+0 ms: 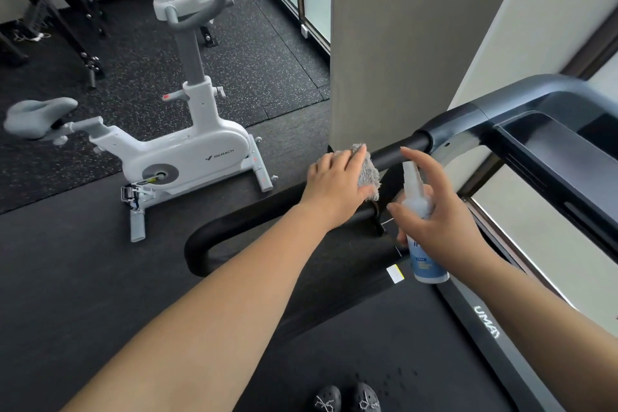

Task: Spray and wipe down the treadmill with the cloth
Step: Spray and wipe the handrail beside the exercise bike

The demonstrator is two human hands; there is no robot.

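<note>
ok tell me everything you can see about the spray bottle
The spray bottle is a slim cylinder of pale, translucent-looking plastic with a white spray head and a blue-and-white label on its lower half; the print is too blurred to read. It is held roughly upright, tilted slightly, above the treadmill deck, near the black handrail. The right hand wraps its upper body, index finger raised over the nozzle. Nothing else touches it.

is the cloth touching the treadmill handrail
Touching. In the head view the left hand presses the grey cloth flat onto the black handrail, with no gap visible between them.
</note>
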